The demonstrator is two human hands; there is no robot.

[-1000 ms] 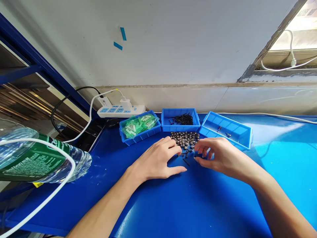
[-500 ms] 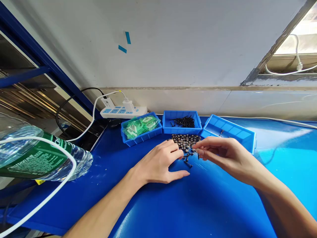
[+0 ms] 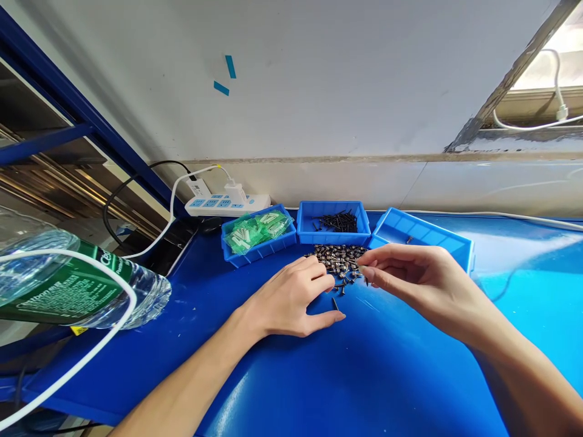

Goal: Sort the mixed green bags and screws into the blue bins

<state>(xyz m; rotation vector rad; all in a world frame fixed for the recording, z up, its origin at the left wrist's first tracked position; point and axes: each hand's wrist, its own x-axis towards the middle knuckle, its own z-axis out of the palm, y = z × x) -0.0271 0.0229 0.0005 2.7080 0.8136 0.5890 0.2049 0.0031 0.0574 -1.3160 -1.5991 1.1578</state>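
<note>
A pile of dark metal screws [image 3: 339,258] lies on the blue tabletop. My left hand [image 3: 291,300] rests palm down at the pile's near left side, thumb stretched out and fingertips hidden among the screws. Close to that thumb is one loose screw [image 3: 335,304]. On the pile's right side, my right hand [image 3: 410,279] pinches between thumb and forefinger a small screw [image 3: 367,281], of which only a dark end shows. Just behind my right hand, a blue bin [image 3: 426,235] holds at least one screw and is partly covered by the hand.
A middle blue bin [image 3: 334,237] contains thin black screws. In the left blue bin [image 3: 259,254] are green bags of pale plastic pieces. A power strip [image 3: 228,205] stands behind it. At the left are a large water bottle [image 3: 82,279] and a white cable [image 3: 107,346].
The loose screw near my left thumb has changed position and angle. My right hand has shifted slightly right, still pinching. The left hand has barely moved.
</note>
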